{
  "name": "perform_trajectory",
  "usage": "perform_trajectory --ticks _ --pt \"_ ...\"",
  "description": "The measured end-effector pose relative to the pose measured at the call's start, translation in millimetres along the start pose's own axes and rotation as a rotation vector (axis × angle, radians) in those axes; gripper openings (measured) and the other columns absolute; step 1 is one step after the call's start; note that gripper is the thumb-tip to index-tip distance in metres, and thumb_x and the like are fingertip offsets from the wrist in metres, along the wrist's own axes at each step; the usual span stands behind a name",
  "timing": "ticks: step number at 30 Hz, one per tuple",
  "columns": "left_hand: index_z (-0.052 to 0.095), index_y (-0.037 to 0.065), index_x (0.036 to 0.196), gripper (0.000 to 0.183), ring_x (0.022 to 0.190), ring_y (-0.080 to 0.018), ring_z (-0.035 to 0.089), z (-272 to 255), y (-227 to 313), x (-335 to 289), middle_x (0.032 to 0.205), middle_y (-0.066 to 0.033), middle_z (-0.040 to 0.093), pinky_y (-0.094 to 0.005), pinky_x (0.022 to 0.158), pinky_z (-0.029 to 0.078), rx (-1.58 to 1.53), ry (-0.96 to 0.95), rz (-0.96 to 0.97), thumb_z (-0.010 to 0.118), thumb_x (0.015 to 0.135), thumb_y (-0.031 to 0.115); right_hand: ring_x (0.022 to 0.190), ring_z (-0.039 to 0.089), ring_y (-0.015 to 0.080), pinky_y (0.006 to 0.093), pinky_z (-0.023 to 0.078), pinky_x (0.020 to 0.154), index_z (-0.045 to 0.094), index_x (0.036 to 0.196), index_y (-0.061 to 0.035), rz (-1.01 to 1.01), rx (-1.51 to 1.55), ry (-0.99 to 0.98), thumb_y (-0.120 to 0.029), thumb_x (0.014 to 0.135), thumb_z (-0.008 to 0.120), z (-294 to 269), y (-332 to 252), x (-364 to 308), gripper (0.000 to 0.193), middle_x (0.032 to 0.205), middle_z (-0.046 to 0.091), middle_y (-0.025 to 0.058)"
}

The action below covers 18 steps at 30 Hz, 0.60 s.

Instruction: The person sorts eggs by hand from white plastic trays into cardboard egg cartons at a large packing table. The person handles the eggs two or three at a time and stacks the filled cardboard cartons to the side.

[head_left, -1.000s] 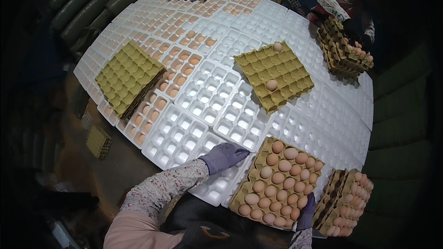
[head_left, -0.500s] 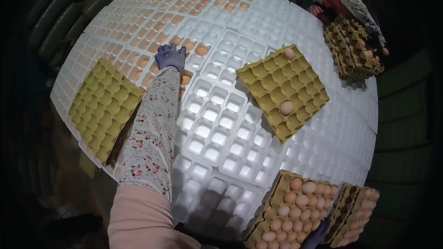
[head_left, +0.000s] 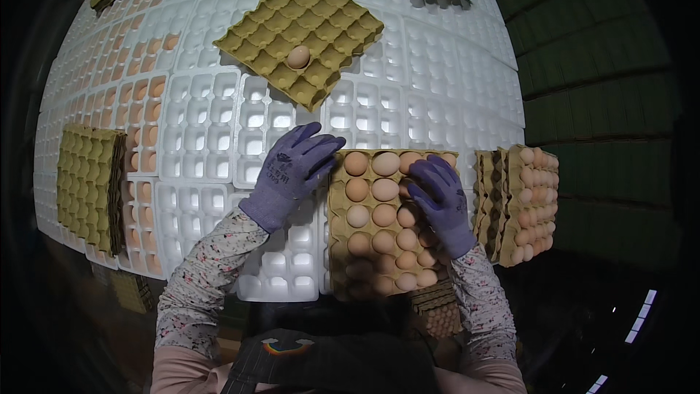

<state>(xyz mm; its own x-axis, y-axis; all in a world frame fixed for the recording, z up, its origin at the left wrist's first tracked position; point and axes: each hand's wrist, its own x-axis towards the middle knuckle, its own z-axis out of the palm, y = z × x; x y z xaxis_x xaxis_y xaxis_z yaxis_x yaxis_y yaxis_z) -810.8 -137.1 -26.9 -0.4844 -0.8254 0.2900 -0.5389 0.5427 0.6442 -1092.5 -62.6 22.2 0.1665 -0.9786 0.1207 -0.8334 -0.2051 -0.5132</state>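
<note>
Head view showed me the left hand (head_left: 292, 174) back from the upper-left foam trays (head_left: 162, 113), fingers half-curled beside the egg-filled pulp tray (head_left: 334, 211), lower centre; the right hand (head_left: 440, 201) arched over its eggs (head_left: 386, 163); both grips unclear, both attending it.

egg tray (head_left: 338, 230): rough matt pulp | white trays (head_left: 277, 266): glossy plastic

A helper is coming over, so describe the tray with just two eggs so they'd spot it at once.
Start with the wide spread of white trays. Beyond the purple-gloved left hand lies a yellowish tray, set cornerwise on top of them. Unlike the egg-filled tray beside that hand, it holds only two eggs.
</note>
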Motion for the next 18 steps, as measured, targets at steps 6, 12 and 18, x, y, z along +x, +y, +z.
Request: perform_trajectory --ticks 6,12,18 --pt "0.058 0.011 0.13 0.045 0.123 -0.0298 0.052 51.2 23.2 12.3 0.126 -0.0085 0.061 -0.0408 0.104 0.043 0.084 -0.126 -0.005 0.068 0.087 0.023 0.111 0.058 0.025 0.0372 0.045 0.096 0.063 0.122 -0.0116 -0.139 0.21 -0.146 -0.021 0.087 0.069 31.6 34.5 42.5 0.037 0.116 0.064 0.0067" --pt "0.056 0.0 0.125 0.035 0.108 -0.0171 0.062 22.9 45.0 6.1 0.118 -0.0101 0.062 -0.0324 0.094 0.051 -1.191 0.201 -0.626 0.059 0.097 0.02 0.088 0.058 0.0173 0.031 0.048 0.081 0.064 0.113 -0.0047 0.145 0.751 -0.329 -0.026 0.091 0.063 -4.3 36.3 47.8 0.031 0.097 0.06 0.0069" --pt "0.054 0.014 0.133 0.055 0.108 -0.0324 0.06 31.6 72.8 2.6 0.126 -0.0173 0.052 -0.0416 0.091 0.048 -0.1 -0.228 -0.431 0.066 0.088 0.043 0.088 0.061 0.0273 0.0416 0.048 0.071 0.062 0.095 -0.0101 -0.462 -0.504 -0.41 -0.036 0.084 0.064 20.5 12.8 34.7 0.028 0.1 0.059 0.0085"
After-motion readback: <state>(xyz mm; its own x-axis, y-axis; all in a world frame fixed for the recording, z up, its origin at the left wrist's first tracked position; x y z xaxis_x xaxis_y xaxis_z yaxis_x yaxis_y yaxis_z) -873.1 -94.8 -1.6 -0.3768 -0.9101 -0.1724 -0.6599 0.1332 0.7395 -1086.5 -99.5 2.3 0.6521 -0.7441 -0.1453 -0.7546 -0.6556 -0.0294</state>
